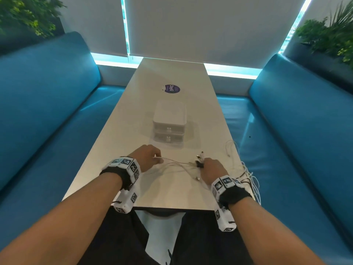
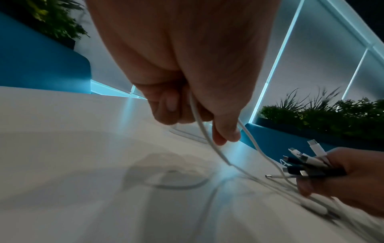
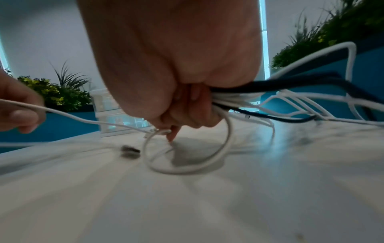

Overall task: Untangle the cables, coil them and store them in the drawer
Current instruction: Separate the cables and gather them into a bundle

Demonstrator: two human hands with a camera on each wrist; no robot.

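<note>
My left hand [image 1: 150, 156] [image 2: 197, 128] pinches a thin white cable [image 1: 172, 160] [image 2: 202, 128] that runs across the table to my right hand [image 1: 210, 167] [image 3: 187, 118]. That hand grips a bundle of white and black cables [image 3: 290, 97], with their plug ends [image 1: 199, 159] [image 2: 307, 162] sticking out past the fingers. One white loop [image 3: 187, 171] hangs from the bundle onto the table. The rest of the tangle [image 1: 250, 178] trails over the table's right edge. Just beyond the hands stands a small translucent drawer unit [image 1: 169, 123] with two shut drawers.
The long white table [image 1: 172, 77] carries a round purple sticker [image 1: 171, 89] behind the drawers. Blue padded benches [image 1: 47, 111] [image 1: 296, 131] flank it on both sides. Green plants [image 1: 328, 35] stand behind the benches, and a window blind closes the far end.
</note>
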